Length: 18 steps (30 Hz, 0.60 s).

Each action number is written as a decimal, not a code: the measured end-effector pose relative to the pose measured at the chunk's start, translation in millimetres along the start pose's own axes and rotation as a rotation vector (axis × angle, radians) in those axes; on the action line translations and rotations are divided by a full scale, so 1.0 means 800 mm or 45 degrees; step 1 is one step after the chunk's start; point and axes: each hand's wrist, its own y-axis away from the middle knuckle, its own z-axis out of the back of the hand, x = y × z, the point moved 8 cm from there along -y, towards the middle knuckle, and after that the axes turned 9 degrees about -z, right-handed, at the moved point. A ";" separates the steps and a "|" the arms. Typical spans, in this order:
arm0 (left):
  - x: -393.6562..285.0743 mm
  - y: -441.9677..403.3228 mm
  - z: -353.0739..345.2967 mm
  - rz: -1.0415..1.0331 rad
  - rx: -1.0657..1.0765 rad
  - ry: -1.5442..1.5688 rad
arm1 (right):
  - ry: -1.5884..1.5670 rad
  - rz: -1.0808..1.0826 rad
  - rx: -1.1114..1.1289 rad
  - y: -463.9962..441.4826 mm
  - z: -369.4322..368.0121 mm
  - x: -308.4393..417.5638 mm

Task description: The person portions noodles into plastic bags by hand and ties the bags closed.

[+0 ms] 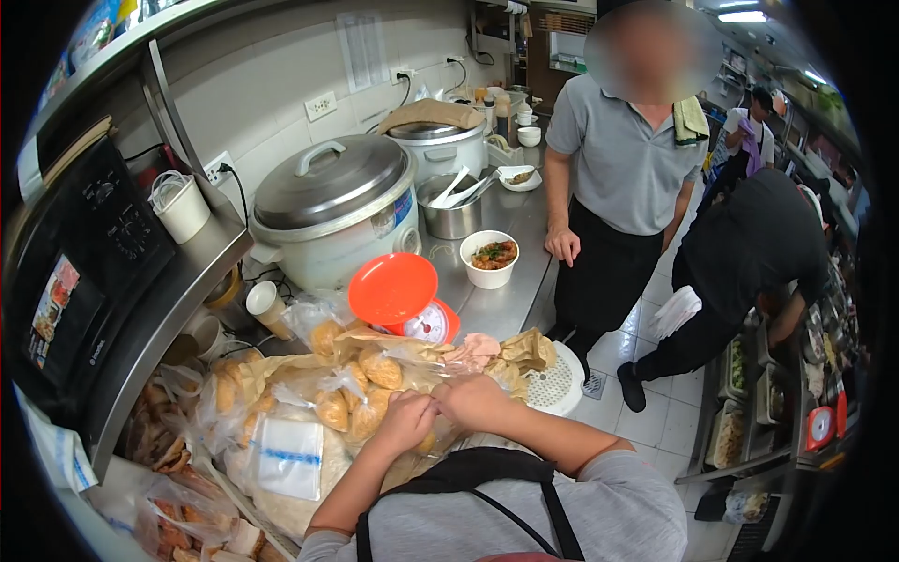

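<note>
My left hand [408, 419] and my right hand [468, 401] meet in front of my chest, fingers curled and pressed together. Whatever they pinch is too small to make out. Just beyond and left of them lie knotted clear bags of orange-brown food [381, 368] on crumpled brown paper. A stack of flat clear bags with a blue stripe [288, 457] rests to the left. A red scale [426, 323] with a round red pan [393, 288] stands behind the bags. Pink crumpled material [473, 351] lies just past my right hand.
A large rice cooker [337, 229], a metal pot [449, 220] and a white bowl of food [489, 259] stand on the steel counter [510, 309]. One person [618, 159] faces the counter at right; another person [749, 248] bends over food trays. A black oven [84, 253] is at left.
</note>
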 end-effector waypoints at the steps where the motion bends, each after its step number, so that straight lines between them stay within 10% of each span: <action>1: -0.004 -0.001 0.002 -0.006 0.004 -0.011 | -0.008 -0.019 0.031 0.000 0.001 -0.001; 12: 0.004 0.000 0.026 0.033 0.021 -0.154 | -0.232 -0.065 0.289 0.005 0.025 -0.041; 18: -0.027 -0.025 0.028 0.372 0.160 0.710 | -1.003 -0.138 0.408 -0.025 -0.018 -0.092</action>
